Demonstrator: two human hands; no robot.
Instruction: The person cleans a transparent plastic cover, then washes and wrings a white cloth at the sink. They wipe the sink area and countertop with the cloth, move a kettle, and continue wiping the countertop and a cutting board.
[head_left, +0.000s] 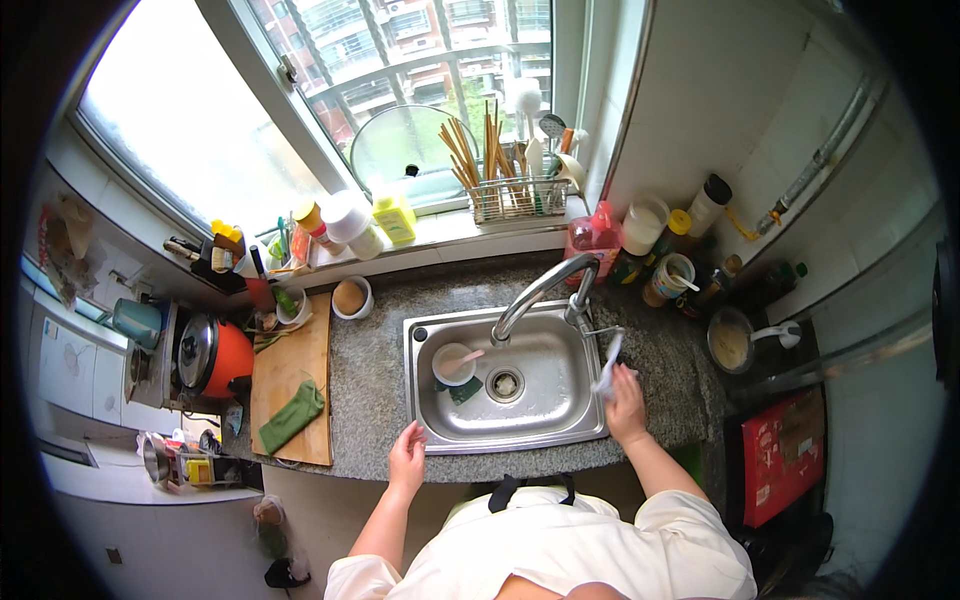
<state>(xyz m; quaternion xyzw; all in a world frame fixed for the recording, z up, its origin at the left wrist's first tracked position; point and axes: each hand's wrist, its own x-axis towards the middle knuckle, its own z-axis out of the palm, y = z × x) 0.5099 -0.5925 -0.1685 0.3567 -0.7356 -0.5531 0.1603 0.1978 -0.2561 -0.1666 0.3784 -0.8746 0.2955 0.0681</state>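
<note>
My right hand (625, 405) is at the right rim of the stainless steel sink (551, 397), its fingers on a crumpled whitish cloth or paper (609, 371). Near the sink's front left corner is my left hand (407, 452), fingers loosely curled, with nothing seen in it. In the basin's left part a white bowl (454, 364) with a pinkish utensil (461, 363) stands by a dark green scrub pad (466, 391). Some pale matter sits in the drain strainer (505, 385). Above the basin arches a chrome faucet (536, 289).
Left on the granite counter (365, 397) lie a wooden cutting board (292, 360) with a green cloth (292, 418) and a white bowl (352, 298) holding a brown object. A red cooker (225, 356) stands beyond. Bottles, jars and a pan (730, 341) crowd the right corner.
</note>
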